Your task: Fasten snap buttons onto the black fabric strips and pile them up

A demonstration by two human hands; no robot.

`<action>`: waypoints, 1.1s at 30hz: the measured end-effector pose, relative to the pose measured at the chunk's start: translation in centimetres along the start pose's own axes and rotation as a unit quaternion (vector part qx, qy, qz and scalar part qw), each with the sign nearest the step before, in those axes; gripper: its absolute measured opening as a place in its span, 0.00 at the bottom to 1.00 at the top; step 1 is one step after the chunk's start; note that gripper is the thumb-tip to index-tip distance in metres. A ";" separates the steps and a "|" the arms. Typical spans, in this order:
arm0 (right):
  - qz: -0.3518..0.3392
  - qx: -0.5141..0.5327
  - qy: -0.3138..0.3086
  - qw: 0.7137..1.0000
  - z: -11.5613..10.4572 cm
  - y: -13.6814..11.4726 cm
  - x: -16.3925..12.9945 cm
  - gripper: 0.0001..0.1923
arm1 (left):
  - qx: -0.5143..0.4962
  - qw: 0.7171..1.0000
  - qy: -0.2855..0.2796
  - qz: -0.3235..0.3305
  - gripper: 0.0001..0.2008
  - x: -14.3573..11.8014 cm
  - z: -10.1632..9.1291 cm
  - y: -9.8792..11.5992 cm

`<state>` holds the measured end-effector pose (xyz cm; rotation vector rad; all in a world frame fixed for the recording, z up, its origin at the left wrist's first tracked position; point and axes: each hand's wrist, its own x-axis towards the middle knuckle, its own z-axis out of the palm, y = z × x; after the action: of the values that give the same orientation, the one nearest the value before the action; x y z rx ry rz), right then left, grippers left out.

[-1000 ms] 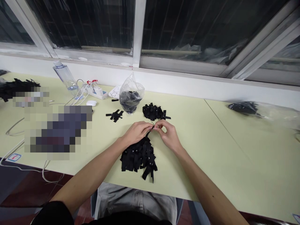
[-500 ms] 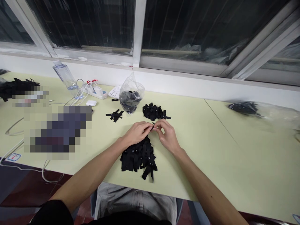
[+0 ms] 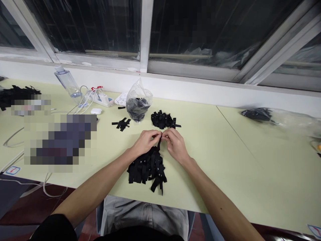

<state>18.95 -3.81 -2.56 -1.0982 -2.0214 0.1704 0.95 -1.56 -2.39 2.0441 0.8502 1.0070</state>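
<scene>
My left hand (image 3: pixel 147 142) and my right hand (image 3: pixel 175 144) meet over the table, fingertips together. Both pinch a short black fabric strip (image 3: pixel 158 144), which hangs down between them; the fingers partly hide its upper end. Just below lies a large pile of black strips (image 3: pixel 145 169), some with small white marks. Beyond my fingers is a smaller heap of black strips (image 3: pixel 163 119). A few loose black strips (image 3: pixel 121 124) lie to the left of it. A clear plastic bag (image 3: pixel 139 102) with black pieces inside stands behind them.
On the left are a blurred dark item (image 3: pixel 66 140), a white earphone case (image 3: pixel 96 111), a power strip (image 3: pixel 102 99) with cables and a plastic bottle (image 3: pixel 67 80). More black strips (image 3: pixel 18 95) lie at far left. Another clear bag (image 3: pixel 283 120) lies at right, below the window.
The strip now hangs lower and shows more of its length below my fingertips. My hands remain together in nearly the same place; the whole view has shifted slightly.
</scene>
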 end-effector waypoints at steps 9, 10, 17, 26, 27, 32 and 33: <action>0.024 -0.003 0.011 1.000 0.1 -0.5 0.1 0.07 | -0.072 0.996 0.023 -0.040 0.14 0.1 0.1 0.5; 0.029 0.001 0.014 0.999 0.1 -0.6 0.0 0.07 | -0.085 0.995 0.024 -0.042 0.14 0.1 0.1 0.5; 0.063 0.053 0.014 0.997 0.0 -1.0 0.1 0.07 | -0.121 0.990 0.037 -0.054 0.13 0.2 0.2 -0.3; 0.110 0.071 0.038 0.991 -0.2 -0.7 0.3 0.05 | 0.011 0.999 0.025 -0.031 0.12 0.3 -0.6 -1.4; 0.117 0.067 0.037 0.990 -0.2 -0.5 0.3 0.05 | 0.045 0.999 0.005 -0.017 0.13 0.3 -0.8 -1.6; 0.139 0.049 0.007 0.989 0.2 0.3 0.1 0.05 | 0.184 0.980 -0.061 0.034 0.16 0.1 -1.0 -2.1; 0.140 0.047 -0.001 0.989 0.3 0.4 0.0 0.05 | 0.199 0.977 -0.068 0.036 0.16 0.0 -0.9 -2.2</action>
<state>18.97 -3.48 -2.89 -1.3183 -1.8332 0.4073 -0.32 -0.10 -3.69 2.4645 0.9708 0.7665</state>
